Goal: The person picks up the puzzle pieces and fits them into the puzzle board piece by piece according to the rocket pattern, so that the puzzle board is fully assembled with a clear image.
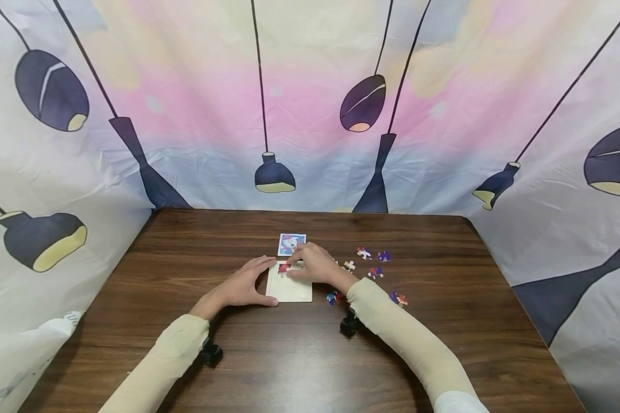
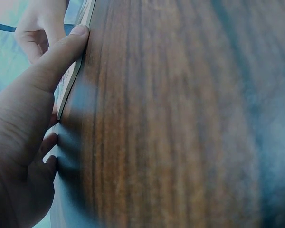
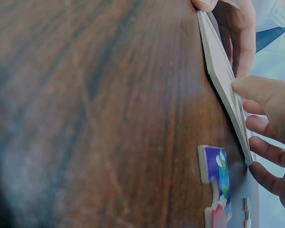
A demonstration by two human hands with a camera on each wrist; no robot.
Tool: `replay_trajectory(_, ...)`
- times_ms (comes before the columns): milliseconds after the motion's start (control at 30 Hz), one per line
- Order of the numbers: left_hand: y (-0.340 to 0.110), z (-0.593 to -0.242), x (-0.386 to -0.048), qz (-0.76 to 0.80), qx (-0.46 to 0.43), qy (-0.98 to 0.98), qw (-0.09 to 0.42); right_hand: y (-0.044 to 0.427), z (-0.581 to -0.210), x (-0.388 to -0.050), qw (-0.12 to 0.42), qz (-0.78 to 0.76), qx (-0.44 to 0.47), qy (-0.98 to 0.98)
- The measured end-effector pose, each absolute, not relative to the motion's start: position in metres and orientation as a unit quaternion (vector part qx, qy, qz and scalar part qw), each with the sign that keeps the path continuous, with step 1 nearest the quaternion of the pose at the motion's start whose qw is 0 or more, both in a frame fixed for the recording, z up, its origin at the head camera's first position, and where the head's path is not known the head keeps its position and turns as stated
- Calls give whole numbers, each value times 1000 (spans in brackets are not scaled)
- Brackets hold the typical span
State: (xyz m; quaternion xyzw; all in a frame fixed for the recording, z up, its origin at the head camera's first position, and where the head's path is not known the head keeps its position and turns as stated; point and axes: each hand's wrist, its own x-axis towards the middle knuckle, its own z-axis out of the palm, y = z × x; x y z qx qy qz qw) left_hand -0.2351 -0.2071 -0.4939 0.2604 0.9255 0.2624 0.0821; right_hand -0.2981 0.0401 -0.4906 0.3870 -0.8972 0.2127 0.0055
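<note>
Across a dark wooden tabletop (image 1: 299, 367), a pale puzzle board (image 1: 297, 293) is lying, a reddish piece (image 1: 283, 268) showing near its far edge. The left hand (image 1: 241, 283) is gripping its left side between spread thumb and fingers. The right hand (image 1: 314, 264) is bending over it; whether it's pinching anything, I cannot tell. Loose pieces (image 1: 384, 256) are lying rightward, a picture card (image 1: 289, 245) beyond, lamp-patterned cloth (image 1: 206, 103) hanging behind.

Soft glare pales the near tabletop (image 1: 299, 361); both wrist views look dimmer, hazy.

Tabletop (image 1: 299, 367) here: wood-grained, faintly glossy | board (image 1: 295, 293): smooth, matt | puzzle pieces (image 3: 219, 173): smooth, printed | backdrop (image 1: 206, 74): creased cloth | sleeves (image 1: 398, 335): matt cloth
</note>
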Motion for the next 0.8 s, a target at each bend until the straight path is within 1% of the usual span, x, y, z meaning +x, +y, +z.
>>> replay_trajectory(433,-208,-497,-237,266,263,924,82,34,-489,-299,23,195,409,-891)
replay_trajectory(633,-207,-497,-237,266,267,923,78,30,-491,-299,33,188,404,-895)
replay_trajectory(800,-208,-497,-237,266,270,922,75,29,-492,-298,31,183,403,-896)
